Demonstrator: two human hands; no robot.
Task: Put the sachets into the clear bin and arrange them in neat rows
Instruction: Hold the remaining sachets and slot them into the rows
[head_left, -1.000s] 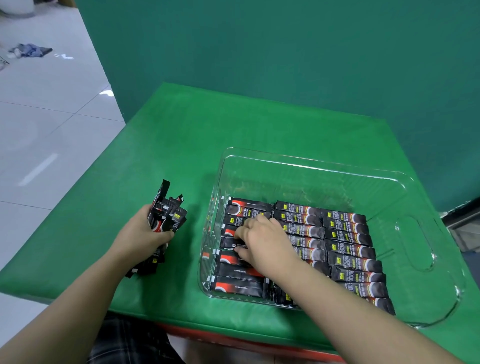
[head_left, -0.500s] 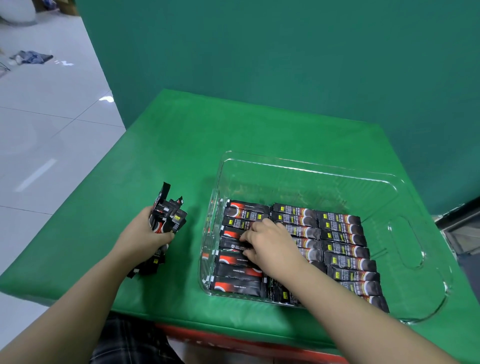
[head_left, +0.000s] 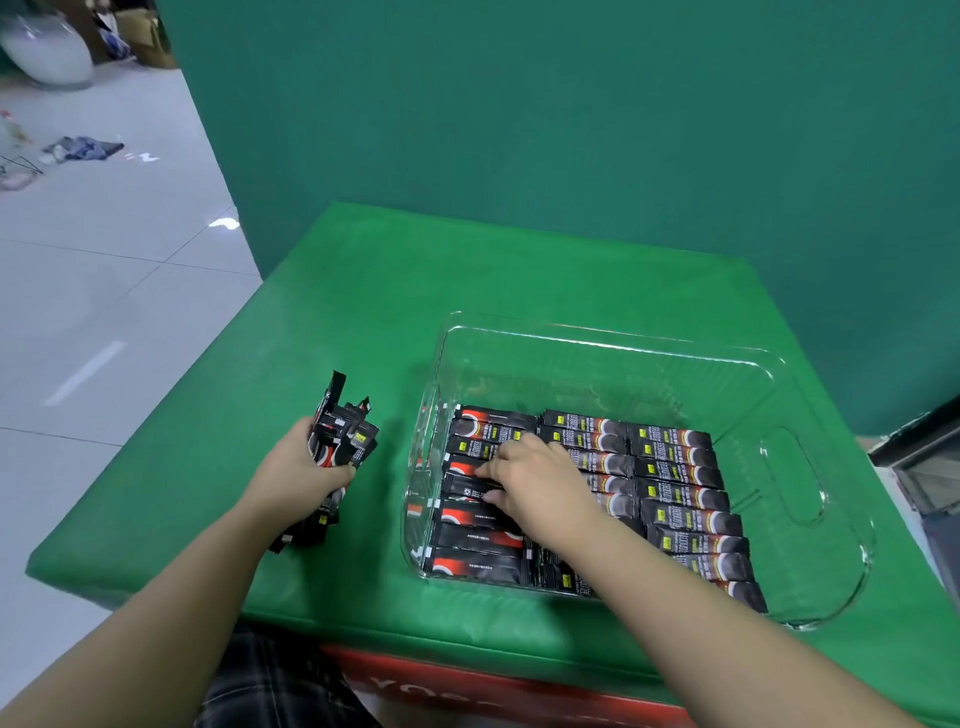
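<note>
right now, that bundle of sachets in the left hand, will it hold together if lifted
Probably not neatly: the bundle of sachets fans out unevenly above and below the left hand, so some could slide out. Their glossy wrappers look slippery. They seem light, since one hand grips many.

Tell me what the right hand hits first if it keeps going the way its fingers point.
The right hand points left across the sachet rows, so it would probably meet the clear bin at its left wall first; depth is hard to judge.
</note>
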